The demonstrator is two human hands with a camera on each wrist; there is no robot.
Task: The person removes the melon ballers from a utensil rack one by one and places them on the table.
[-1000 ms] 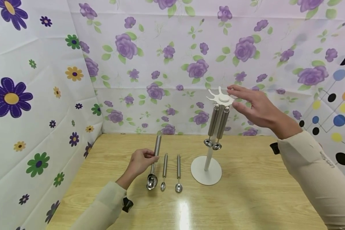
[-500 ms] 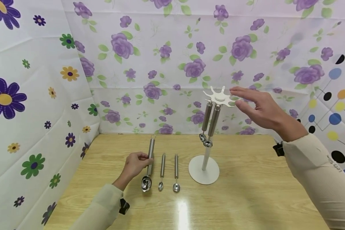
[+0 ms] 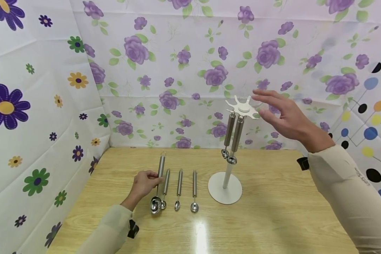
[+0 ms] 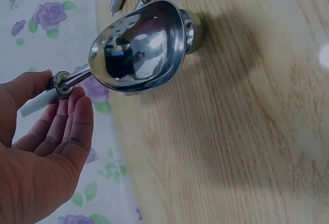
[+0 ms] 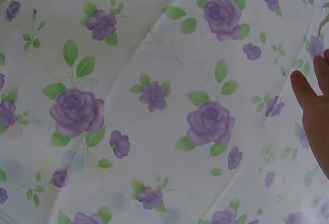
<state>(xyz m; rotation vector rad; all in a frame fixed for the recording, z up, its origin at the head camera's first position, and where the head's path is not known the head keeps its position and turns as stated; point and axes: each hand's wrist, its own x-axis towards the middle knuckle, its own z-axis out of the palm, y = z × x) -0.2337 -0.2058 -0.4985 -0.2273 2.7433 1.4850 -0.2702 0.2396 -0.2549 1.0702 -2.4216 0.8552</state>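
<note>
My left hand point(image 3: 144, 184) pinches the handle of a large shiny metal scoop point(image 3: 156, 204), held tilted over the table. In the left wrist view its deep bowl point(image 4: 139, 49) faces the camera, thumb and fingers on the handle's lower end. Just right of it lie three smaller metal spoons: one close by point(image 3: 166, 181), one in the middle point(image 3: 179, 182) and one further right point(image 3: 194, 183). My right hand point(image 3: 285, 114), fingers extended and thumb apart, is beside the white hook top point(image 3: 242, 108) of a stand; whether it touches is unclear. Two small metal scoops point(image 3: 236, 135) hang from the hooks.
The stand's round white base point(image 3: 217, 194) sits on the light wooden table point(image 3: 273, 211). Flowered cloth point(image 3: 177, 70) rises behind the table, with patterned cloths at left and right. In the right wrist view, mostly cloth point(image 5: 154, 157) shows.
My left hand has moved left with the large scoop, uncovering a smaller spoon behind it. The stand's top has turned, swinging the hanging scoops leftward. My right hand stays near the hooks.
</note>
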